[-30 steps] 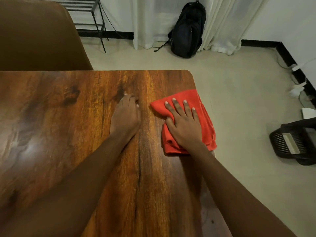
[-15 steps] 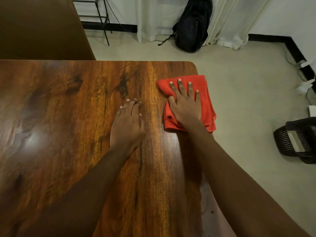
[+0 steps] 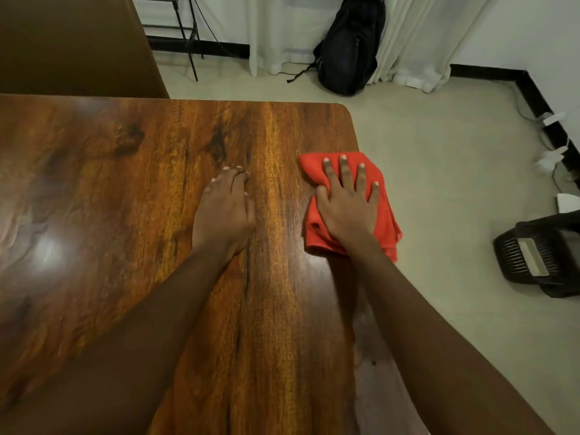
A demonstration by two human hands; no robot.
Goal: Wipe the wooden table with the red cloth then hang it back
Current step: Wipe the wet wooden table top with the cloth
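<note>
Hands: both are laid palm-down on the bench, well apart from each other.
Right hand (image 3: 346,208): it is spread flat with fingers splayed on the red cloth (image 3: 386,221), pressing it down rather than gripping it; nothing is clamped between the fingers, and the splay is judged to spread pressure for wiping.
Left hand (image 3: 224,211): it is rested empty on the bare wood with fingers together, judged to serve as a brace while the body leans forward.
Red cloth: it is bunched in loose folds under the right hand at the bench's right edge, near the far rounded corner; its right side is seen to overhang the edge slightly.
Bench (image 3: 125,215): glossy dark wood is shown, with a light glare at the left; no dirt can be told.
Task stage: wiping is judged under way; hanging is not yet done, and no hanging place is seen.
Containers: a black backpack (image 3: 348,48) is leaned against the white curtain (image 3: 405,42) on the floor, contents hidden; a black slatted object (image 3: 539,259) lies on the floor at the right, contents unclear.
Risk: the overhanging cloth could be slid off the edge.
</note>
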